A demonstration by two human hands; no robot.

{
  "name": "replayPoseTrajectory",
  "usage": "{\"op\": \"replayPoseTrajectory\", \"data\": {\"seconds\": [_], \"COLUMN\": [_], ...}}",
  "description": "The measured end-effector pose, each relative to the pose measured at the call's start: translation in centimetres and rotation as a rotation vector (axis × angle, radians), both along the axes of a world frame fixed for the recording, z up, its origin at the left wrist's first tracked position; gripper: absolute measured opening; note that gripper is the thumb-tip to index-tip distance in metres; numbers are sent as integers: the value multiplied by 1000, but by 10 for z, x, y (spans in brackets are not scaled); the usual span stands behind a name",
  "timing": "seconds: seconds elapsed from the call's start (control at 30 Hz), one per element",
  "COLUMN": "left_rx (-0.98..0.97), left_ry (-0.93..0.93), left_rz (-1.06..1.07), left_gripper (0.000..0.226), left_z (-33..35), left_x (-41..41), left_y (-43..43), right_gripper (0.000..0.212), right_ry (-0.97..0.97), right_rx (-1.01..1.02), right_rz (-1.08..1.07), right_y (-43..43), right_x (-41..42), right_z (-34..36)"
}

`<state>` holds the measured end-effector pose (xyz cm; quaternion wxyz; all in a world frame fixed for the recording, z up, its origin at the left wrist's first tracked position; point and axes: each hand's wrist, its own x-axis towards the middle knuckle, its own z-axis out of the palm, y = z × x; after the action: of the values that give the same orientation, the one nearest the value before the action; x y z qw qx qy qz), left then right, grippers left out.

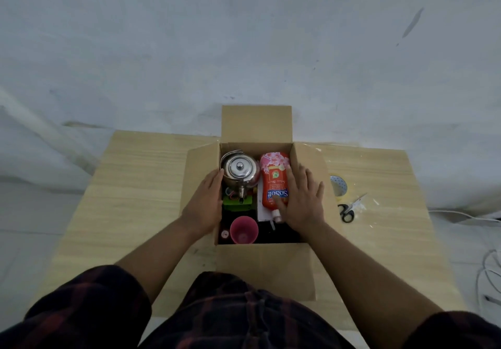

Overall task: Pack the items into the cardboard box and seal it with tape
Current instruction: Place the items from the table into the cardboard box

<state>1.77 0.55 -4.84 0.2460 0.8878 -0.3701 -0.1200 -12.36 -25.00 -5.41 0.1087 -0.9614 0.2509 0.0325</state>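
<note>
box [256, 123], flaps open, on wood table [135, 186] by scuffed white wall [244, 36] | left hand [204, 199] flat against its left side | right hand [301, 199] spread flat on pouch [272, 180] inside | tape [339, 186], scissors [347, 211] right of box

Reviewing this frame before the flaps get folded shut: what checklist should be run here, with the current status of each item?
1. Items inside the brown cardboard box: steel kettle, red detergent pouch and pink plastic cup are in. Ok.
2. All four flaps open and free: ok.
3. Contents sit below the rim: cannot tell.
4. Hands out of the box: not ok. The right hand lies flat on the pouch and the left hand is at the left wall by the kettle.
5. Tape roll and black-handled scissors on the wooden table, right of the box: ok.
</note>
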Motion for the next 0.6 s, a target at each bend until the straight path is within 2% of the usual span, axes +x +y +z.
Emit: {"op": "replayPoseTrajectory", "data": {"seconds": [0.13,0.27,0.4,0.5,0.53,0.6], "left_rx": [48,101,137,207,215,202], "left_ry": [206,336,370,339,339,347], "left_rz": [20,20,27,51,63,68], "left_gripper": [90,105,103,102,102,105], "left_z": [17,28,38,37,36,35], "left_x": [0,27,31,22,21,23], "left_y": [-5,3,8,-2,-4,-5], "right_gripper": [100,106,124,139,136,118], "right_ry": [-22,-86,-146,-264,-293,-356], "right_rx": [180,355,547,864,959,1029], "right_rz": [-50,-55,-243,-365,-375,-385], "right_y": [-22,-39,-49,-61,-62,-64], "right_x": [42,82,116,129,128,121], "right_z": [20,36,45,46,48,53]}}
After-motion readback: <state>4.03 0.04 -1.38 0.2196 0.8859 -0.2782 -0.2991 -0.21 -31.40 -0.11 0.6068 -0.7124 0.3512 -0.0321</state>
